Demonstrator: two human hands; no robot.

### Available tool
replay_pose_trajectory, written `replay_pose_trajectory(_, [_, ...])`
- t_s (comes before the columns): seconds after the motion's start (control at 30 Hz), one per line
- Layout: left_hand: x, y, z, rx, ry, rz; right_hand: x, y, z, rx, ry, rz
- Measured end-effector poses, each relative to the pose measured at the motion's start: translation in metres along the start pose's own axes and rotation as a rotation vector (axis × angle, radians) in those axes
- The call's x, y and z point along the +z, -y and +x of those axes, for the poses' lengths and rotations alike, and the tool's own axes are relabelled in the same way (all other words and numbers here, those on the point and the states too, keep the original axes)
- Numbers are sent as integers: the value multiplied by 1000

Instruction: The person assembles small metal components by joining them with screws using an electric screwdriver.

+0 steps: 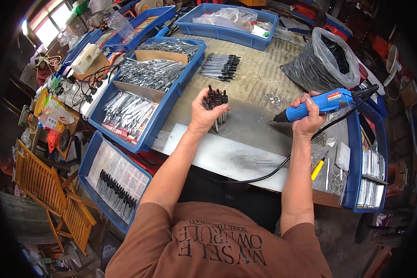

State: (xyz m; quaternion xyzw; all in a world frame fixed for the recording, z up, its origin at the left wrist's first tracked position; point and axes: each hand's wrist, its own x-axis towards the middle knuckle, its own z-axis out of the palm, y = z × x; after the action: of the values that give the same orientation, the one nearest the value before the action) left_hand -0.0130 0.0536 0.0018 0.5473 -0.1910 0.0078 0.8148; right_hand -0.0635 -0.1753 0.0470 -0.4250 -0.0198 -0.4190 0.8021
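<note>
My left hand (203,115) is closed around a bunch of slim metal rods with black ends (216,96); their exact kind is unclear. The black ends point up and away from me, and the silver shafts come out below my fingers. In my right hand (306,123) is a blue electric screwdriver (317,104), its black nose turned left toward the table and its cord trailing from the back. Small loose metal parts (274,99) lie just beyond its tip. Farther off, a row of similar black-ended rods (220,67) rests on the worktable (259,55).
A blue compartment tray (146,125) of metal pieces stands left, with another blue tray (146,173) of black-ended rods nearer me. A plastic bag (306,69) of black parts sits back right. By the right tray (354,185) lie a yellow-handled cutter (317,170) and scissors (337,182).
</note>
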Motion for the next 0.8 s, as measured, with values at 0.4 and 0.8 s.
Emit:
replay_pose_trajectory(0.4, [8,8,4,166,-58,146,-1,0,1,-2,-28,-4])
replay_pose_trajectory(0.8, [3,14,6,174,-61,265,-1,0,1,8,-34,13])
